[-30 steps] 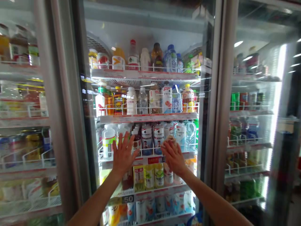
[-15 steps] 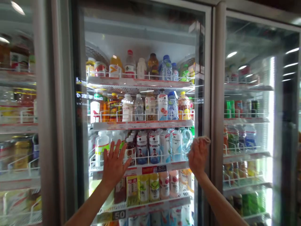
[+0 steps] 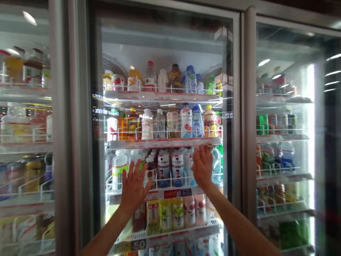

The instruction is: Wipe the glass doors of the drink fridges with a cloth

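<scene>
A closed glass door (image 3: 160, 46) of a lit drinks cooler stands before me. Spread-fingered, my left hand (image 3: 133, 186) lies flat against or very close to the glass at the lower left. My right hand (image 3: 203, 167) is up at the glass on the right with a cloth (image 3: 209, 145) in it. Only a pale edge of the cloth shows above the fingers; the rest is hidden behind the hand. Through the door, bottles (image 3: 177, 167) on the middle shelf appear between my two hands.
A metal frame (image 3: 246, 106) borders the door on the right, and another upright (image 3: 78, 124) on the left. Neighbouring cooler doors show cans (image 3: 273, 124) and bottles (image 3: 17, 124) on racks. Shelf price strips (image 3: 165, 143) run behind the glass.
My right hand has moved left and slightly up across the glass, from near the right frame, with the cloth. My left hand stays spread at about the same place on the glass.
</scene>
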`<state>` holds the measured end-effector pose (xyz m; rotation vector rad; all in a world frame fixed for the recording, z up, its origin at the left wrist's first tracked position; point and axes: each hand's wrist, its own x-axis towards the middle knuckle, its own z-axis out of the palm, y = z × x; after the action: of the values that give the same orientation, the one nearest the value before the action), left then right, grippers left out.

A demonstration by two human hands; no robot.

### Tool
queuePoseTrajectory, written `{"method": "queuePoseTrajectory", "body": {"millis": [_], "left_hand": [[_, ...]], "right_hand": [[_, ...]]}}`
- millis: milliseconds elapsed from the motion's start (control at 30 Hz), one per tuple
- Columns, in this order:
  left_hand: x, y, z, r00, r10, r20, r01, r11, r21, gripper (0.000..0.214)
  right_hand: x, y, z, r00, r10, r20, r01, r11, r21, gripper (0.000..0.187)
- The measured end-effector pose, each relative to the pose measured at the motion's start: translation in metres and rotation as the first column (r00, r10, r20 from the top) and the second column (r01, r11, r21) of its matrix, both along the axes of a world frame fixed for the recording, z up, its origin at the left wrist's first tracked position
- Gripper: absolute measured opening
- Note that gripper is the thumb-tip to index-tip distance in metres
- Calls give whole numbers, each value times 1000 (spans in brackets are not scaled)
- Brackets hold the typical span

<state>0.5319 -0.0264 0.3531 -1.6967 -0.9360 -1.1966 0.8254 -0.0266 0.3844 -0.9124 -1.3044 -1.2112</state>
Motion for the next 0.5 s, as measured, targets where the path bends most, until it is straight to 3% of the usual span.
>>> {"method": "queuePoseTrajectory", "body": {"millis": [67,100,133,200,267,333,400,433,500], "left_hand": [[-4,-2,3,1000,0,-14,0,1000,2,70],[-6,-3,6,1000,4,-25,-4,1000,7,70],[-9,-3,10,999,9,-32,-9,1000,17,70],[-15,-1,19,999,24,-23,-23,999,44,71],[-20,2,29,999,42,13,-43,997,59,71],[-24,6,37,998,59,37,-61,997,54,71],[-25,9,41,997,70,41,-72,996,44,71],[-25,10,42,997,72,41,-74,997,39,71],[-25,11,41,996,74,43,-75,997,29,71]], "right_hand": [[-5,0,5,973,35,226,-13,995,-98,59],[-4,0,8,966,35,257,-9,995,-101,58],[-1,1,13,977,18,211,-4,998,-65,57],[2,5,23,999,-18,-41,20,998,57,55],[-4,8,29,981,-17,-195,38,994,104,54],[-17,8,28,999,-1,-39,2,1000,23,55],[-28,7,26,971,37,235,-16,996,-91,55],[-30,6,27,955,46,294,-14,994,-110,55],[-31,7,33,984,21,178,-13,999,-50,53]]}}
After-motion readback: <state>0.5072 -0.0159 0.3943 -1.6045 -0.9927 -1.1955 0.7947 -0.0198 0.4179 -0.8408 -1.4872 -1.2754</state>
